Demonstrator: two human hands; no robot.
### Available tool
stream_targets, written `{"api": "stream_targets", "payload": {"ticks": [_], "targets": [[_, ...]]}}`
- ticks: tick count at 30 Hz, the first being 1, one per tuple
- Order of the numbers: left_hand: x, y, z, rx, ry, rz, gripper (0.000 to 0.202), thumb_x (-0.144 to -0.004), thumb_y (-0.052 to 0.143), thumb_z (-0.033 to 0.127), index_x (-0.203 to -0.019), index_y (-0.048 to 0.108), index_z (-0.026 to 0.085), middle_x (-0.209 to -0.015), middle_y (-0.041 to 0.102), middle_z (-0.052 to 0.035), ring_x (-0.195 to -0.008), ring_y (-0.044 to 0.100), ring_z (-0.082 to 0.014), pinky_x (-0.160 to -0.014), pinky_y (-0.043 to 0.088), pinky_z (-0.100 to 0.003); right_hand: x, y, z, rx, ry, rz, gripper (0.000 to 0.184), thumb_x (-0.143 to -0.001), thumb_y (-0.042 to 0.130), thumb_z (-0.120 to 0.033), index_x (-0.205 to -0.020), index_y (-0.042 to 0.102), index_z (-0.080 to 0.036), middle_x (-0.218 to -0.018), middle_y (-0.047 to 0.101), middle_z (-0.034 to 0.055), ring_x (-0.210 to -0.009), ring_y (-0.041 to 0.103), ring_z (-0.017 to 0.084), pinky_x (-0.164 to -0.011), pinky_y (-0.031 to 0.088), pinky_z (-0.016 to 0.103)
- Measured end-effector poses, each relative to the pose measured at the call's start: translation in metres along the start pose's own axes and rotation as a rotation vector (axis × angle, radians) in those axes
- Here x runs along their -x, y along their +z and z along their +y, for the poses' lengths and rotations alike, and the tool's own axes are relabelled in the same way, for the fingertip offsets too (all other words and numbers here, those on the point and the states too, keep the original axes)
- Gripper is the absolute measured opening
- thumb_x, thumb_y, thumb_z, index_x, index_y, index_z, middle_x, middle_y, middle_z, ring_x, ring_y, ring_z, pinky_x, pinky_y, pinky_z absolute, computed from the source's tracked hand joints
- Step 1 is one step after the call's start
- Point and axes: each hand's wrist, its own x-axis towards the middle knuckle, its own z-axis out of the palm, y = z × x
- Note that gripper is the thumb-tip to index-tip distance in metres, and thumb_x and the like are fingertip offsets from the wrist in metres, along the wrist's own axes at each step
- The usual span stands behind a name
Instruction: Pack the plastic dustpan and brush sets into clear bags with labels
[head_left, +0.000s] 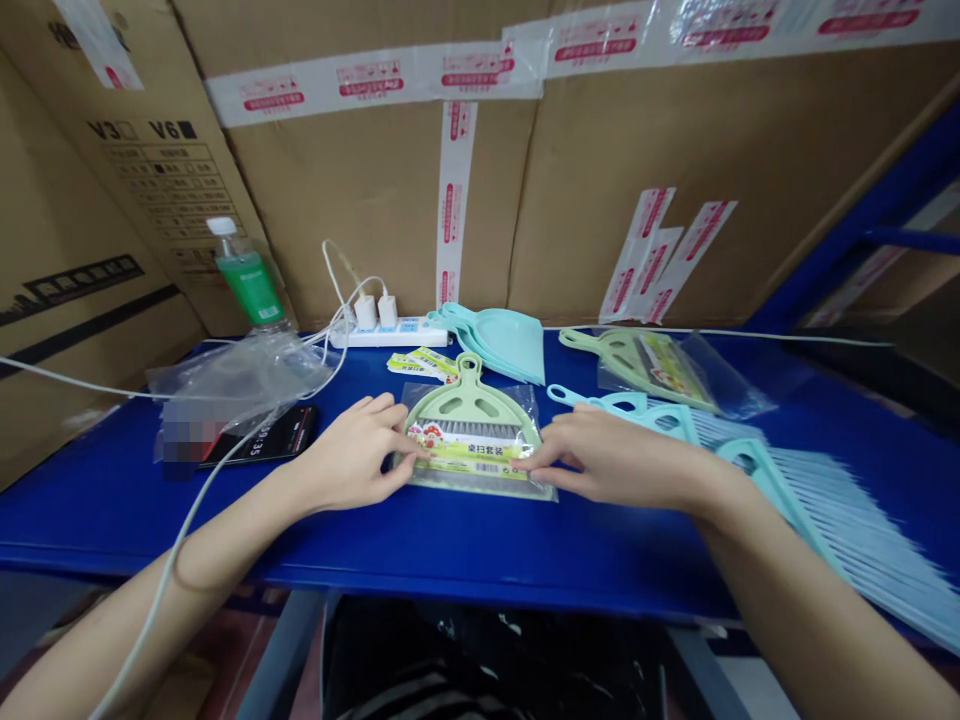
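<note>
A green dustpan and brush set (480, 430) in a clear plastic bag lies flat on the blue table in front of me, handle pointing away. A yellow-green printed card (486, 452) shows across it, with grey bristles above. My left hand (358, 452) is closed on the bag's left edge, thumb and fingers pinched at the card's end. On the opposite side, my right hand (604, 455) pinches the right edge in the same way. Loose printed cards (420, 362) lie just behind the set.
Light-blue dustpans (499, 335) are stacked at the back; blue brushes (825, 490) spread out at right. Another bagged green set (652, 362) lies behind them. At left are a bottle (251, 285), plastic bags (232, 375), a phone (281, 437), a power strip (420, 332) and a trailing white cable (187, 520).
</note>
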Motion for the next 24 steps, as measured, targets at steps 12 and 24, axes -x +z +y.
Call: {"api": "stream_targets", "payload": {"ticks": [12, 24], "targets": [[0.000, -0.003, -0.013, 0.075, -0.116, -0.064, 0.030, -0.083, 0.043, 0.023, -0.079, 0.073, 0.024, -0.064, 0.057, 0.0006, -0.067, 0.050, -0.0155, -0.074, 0.044, -0.029, -0.001, -0.004, 0.015, -0.193, 0.070, -0.013, 0.038, -0.085, 0.048, -0.048, -0.075, 0.075, -0.023, -0.062, 0.066, 0.0001, -0.051, 0.048, 0.013, -0.051, 0.034, 0.026], [-0.003, 0.000, -0.011, 0.092, -0.142, -0.052, 0.030, -0.085, 0.038, 0.021, -0.077, 0.067, 0.022, -0.076, 0.067, 0.0002, -0.075, 0.057, -0.0168, -0.062, 0.039, -0.024, -0.010, -0.001, 0.021, -0.270, 0.068, -0.017, 0.046, -0.084, 0.045, -0.055, -0.069, 0.069, -0.019, -0.053, 0.042, -0.0034, -0.049, 0.034, 0.011, -0.047, 0.024, 0.025]]}}
